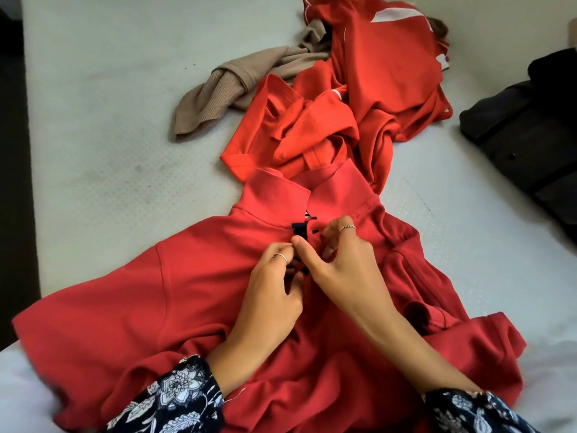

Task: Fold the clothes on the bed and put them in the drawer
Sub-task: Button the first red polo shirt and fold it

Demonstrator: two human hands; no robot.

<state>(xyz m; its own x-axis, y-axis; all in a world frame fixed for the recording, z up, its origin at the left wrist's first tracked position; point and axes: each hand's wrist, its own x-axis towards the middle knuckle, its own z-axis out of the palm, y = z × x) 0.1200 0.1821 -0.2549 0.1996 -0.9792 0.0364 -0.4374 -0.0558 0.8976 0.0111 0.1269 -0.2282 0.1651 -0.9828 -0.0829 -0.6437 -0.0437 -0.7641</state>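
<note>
A red polo shirt [193,276] lies spread on the bed [103,120], collar away from me. My left hand [268,295] and my right hand [337,264] meet at its dark button placket [301,229] just below the collar, and both pinch the fabric there with curled fingers. Beyond the collar lies a crumpled orange-red shirt [290,126]. Further back sits another red garment with white patches [387,67]. A beige ribbed garment [224,89] lies bunched to the left of that pile.
A black bag or garment [524,126] rests at the bed's right edge. A dark frame or wall [12,151] runs along the left side. Bare mattress lies to the left of the clothes.
</note>
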